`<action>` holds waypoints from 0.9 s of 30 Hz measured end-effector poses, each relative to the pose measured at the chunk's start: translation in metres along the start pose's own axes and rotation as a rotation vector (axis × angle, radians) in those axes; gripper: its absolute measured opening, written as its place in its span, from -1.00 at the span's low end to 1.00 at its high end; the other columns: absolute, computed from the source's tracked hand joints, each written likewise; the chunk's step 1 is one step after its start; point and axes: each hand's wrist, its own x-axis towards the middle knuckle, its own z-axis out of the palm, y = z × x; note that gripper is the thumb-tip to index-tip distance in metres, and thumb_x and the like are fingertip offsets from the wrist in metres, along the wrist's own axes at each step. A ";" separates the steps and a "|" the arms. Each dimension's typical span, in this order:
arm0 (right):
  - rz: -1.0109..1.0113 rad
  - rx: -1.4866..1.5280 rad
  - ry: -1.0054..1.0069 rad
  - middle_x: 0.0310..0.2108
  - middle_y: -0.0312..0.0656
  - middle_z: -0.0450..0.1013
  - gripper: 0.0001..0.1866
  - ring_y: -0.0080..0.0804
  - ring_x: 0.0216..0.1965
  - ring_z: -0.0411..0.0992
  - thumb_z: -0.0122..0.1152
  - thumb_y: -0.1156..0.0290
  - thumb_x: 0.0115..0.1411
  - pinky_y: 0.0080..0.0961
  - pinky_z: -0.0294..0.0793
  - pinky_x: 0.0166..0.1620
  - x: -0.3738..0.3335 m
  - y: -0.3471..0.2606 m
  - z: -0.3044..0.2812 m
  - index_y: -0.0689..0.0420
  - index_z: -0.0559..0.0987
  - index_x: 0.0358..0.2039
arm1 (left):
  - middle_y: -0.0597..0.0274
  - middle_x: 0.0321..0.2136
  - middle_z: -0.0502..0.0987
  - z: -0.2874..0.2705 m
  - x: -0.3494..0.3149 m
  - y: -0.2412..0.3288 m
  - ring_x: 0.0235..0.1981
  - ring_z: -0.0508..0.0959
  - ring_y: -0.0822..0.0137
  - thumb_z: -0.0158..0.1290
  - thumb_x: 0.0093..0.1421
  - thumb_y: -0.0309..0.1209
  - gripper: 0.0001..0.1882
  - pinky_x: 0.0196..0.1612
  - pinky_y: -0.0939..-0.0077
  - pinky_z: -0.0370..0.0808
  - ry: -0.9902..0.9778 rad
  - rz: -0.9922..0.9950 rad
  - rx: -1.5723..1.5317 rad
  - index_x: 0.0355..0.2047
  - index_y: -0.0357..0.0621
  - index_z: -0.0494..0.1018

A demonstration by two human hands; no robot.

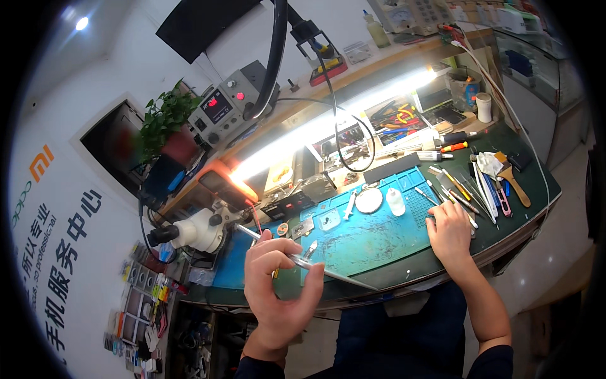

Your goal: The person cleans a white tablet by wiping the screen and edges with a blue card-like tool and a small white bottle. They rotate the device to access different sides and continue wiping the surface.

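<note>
White wall [88, 237] with dark lettering fills the left of our frame, bending toward the black fisheye rim, and beside it a dark panel [104, 142] holds a blurred patch that we cannot make out. At the top edge a black screen [205, 22] is cut off, as is the thick black tube [275, 57] that curves down near the upper middle. A glaring strip light [297, 144] washes out detail along the back of the bench, and the cluttered shelf under the bench at lower left is too dark for us to sort. Our dark green bench top [541, 182] runs across the middle to the right, with a blue mat [379, 245] on it; a round white dish [368, 200] and a white bottle [395, 202] sit side by side on the mat. At centre-left stands a white microscope [192, 232]. Our left hand [278, 287], lower centre, pinches a slim silvery tool [344, 277] between thumb and fingers, raised in front of the mat; the fingers cover its middle, so we cannot tell its exact kind. Our right hand [449, 234], right of centre, is loosely curled beside pen-like tools [464, 203]; its fingertips are partly hidden, and whether it grips anything we cannot tell.
</note>
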 end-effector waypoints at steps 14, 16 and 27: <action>-0.008 -0.008 0.011 -0.27 -0.26 0.45 -0.83 -0.24 -0.14 0.45 0.48 0.35 0.12 -0.25 0.43 -0.03 0.000 0.000 0.002 0.05 0.65 -0.29 | 0.10 -0.19 0.57 -0.002 0.002 0.003 -0.13 0.54 0.13 0.39 0.07 -0.53 -0.56 0.27 -0.06 0.37 -0.014 0.023 0.030 -0.18 -0.10 0.33; -0.007 -0.003 0.011 -0.27 -0.26 0.45 -0.82 -0.24 -0.14 0.45 0.48 0.36 0.12 -0.26 0.43 -0.03 -0.001 0.000 0.002 0.05 0.65 -0.30 | 0.09 -0.19 0.57 -0.002 0.002 0.003 -0.13 0.54 0.12 0.38 0.07 -0.54 -0.56 0.28 -0.07 0.36 -0.018 0.016 0.033 -0.19 -0.10 0.32; -0.026 0.002 0.109 -0.25 -0.24 0.45 -0.78 -0.24 -0.12 0.44 0.46 0.36 0.14 -0.26 0.42 -0.03 0.002 -0.008 -0.010 0.05 0.63 -0.21 | 0.08 -0.15 0.59 -0.002 0.004 0.005 -0.06 0.55 0.12 0.19 0.26 -0.56 -0.77 0.45 -0.25 0.14 -0.079 -0.025 -0.039 -0.18 -0.13 0.35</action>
